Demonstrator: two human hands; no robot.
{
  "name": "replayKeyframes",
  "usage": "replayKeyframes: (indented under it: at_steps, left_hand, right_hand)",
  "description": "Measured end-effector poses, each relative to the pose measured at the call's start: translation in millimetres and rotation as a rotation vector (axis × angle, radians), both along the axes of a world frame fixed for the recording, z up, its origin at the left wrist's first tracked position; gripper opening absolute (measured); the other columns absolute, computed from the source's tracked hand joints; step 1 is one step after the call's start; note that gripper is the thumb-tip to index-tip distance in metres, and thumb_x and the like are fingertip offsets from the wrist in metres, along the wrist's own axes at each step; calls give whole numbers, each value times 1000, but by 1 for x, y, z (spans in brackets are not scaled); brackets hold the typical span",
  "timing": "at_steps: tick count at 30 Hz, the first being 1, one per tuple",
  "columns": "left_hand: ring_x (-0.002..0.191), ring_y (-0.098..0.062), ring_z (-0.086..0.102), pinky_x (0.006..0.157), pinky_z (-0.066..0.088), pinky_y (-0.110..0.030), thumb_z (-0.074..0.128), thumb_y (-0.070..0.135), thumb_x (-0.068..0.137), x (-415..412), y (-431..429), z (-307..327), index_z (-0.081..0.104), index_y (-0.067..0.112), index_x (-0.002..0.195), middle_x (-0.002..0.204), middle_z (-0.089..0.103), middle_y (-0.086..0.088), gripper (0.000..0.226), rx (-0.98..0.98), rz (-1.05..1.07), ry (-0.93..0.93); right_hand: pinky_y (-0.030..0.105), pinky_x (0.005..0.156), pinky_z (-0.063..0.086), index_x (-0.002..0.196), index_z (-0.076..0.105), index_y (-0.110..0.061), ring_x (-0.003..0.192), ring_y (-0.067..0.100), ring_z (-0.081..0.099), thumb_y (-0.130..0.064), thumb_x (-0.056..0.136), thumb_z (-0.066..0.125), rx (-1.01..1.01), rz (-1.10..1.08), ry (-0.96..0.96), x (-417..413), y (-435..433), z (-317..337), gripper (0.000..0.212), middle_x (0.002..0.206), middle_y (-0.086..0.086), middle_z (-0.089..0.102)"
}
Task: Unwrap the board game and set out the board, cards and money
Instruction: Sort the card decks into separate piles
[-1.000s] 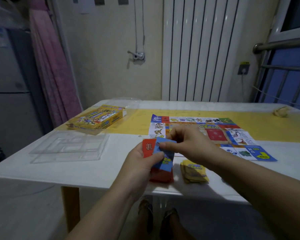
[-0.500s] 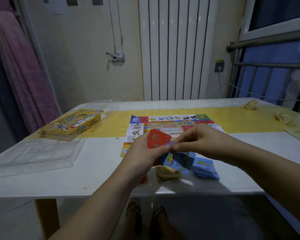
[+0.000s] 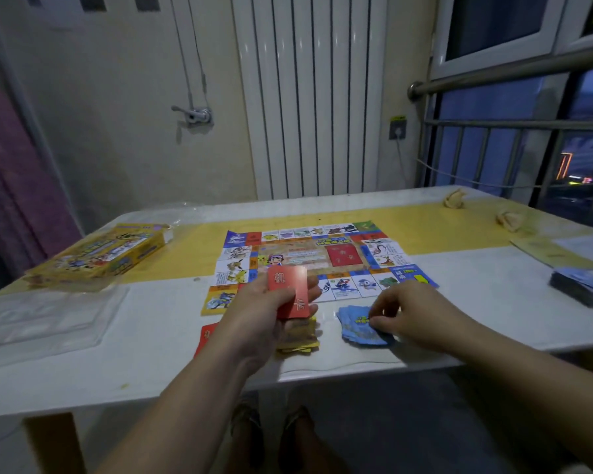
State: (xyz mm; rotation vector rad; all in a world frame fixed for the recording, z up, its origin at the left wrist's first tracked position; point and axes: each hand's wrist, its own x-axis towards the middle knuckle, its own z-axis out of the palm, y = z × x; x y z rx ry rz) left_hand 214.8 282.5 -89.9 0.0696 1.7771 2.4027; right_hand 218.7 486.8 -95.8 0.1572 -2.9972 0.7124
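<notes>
The colourful game board (image 3: 308, 254) lies unfolded on the table's middle. My left hand (image 3: 264, 313) holds a stack of red cards (image 3: 290, 289) just above the board's near edge. Under that hand a yellow card pile (image 3: 300, 340) rests on the table, and a red card (image 3: 206, 336) pokes out at its left. My right hand (image 3: 404, 313) rests on a pile of blue cards (image 3: 356, 325) in front of the board, its fingertips curled onto the top card.
The yellow game box (image 3: 100, 254) and a clear plastic tray (image 3: 45, 319) lie at the left. At the right edge sit a dark card stack (image 3: 582, 285), a yellow sheet (image 3: 555, 253) and crumpled paper bits (image 3: 509, 218). The white table (image 3: 151, 364) ends just below my hands.
My right hand has carried the blue cards from my left hand down onto the blue pile at the right. My left hand keeps the red cards. The camera has swung rightward.
</notes>
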Motion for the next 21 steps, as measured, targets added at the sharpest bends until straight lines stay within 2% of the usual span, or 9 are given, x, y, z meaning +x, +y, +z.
replayKeyframes:
  at_steps: [3,6,8,10,12,13,16,21]
  left_hand:
    - [82,-16,72,56,57,-26,44,-2,96,4,-3,-2,59,6,109,92,75,-8,22,-11,-24,16]
    - [83,-19,72,60,58,-31,48,-2,94,8,-5,-4,58,10,111,92,74,-9,23,-45,-54,55]
    - [81,-22,71,66,58,-36,54,-1,91,10,-7,-5,60,13,109,89,74,-10,23,-100,-60,95]
    - [84,-23,70,76,56,-41,59,0,87,12,-9,-6,61,13,109,90,74,-10,26,-145,-46,137]
    - [85,-22,70,76,57,-39,59,0,88,14,-13,-6,60,12,113,94,73,-11,28,-162,-22,169]
    - [82,-19,70,71,58,-34,56,2,90,14,-17,-7,60,13,113,95,72,-11,26,-146,-17,172]
    - [74,-12,70,58,54,-23,42,9,99,17,-32,-6,60,19,108,91,72,-8,22,-83,-10,135]
    - [80,-19,69,71,53,-33,45,9,98,19,-60,-12,62,18,109,94,73,-11,22,-175,107,224]
  right_hand:
    - [17,60,38,84,68,-31,74,3,51,-31,84,69,30,27,73,-2,-2,5,1,77,-16,52]
    - [11,55,38,87,69,-26,69,-6,52,-35,84,67,-225,102,194,-2,-19,18,9,78,-12,58]
    - [9,58,43,86,69,-24,65,-9,56,-40,81,69,-397,175,142,0,-37,25,17,80,-6,67]
    - [14,61,48,78,66,-21,64,-5,61,-37,78,73,-486,205,70,-2,-51,28,17,72,-6,69]
    - [12,54,43,72,63,-21,56,-7,58,-32,79,73,-497,213,21,-5,-60,31,16,59,-12,64]
    - [9,51,40,71,63,-21,53,-8,55,-30,80,72,-490,218,2,-6,-64,32,15,56,-13,62]
    - [9,49,40,77,65,-20,56,-3,54,-26,84,67,-509,235,-43,-9,-75,37,10,67,-10,64]
    - [17,56,45,81,68,-25,61,3,54,-26,84,68,-541,268,-76,-13,-99,39,3,70,-7,67]
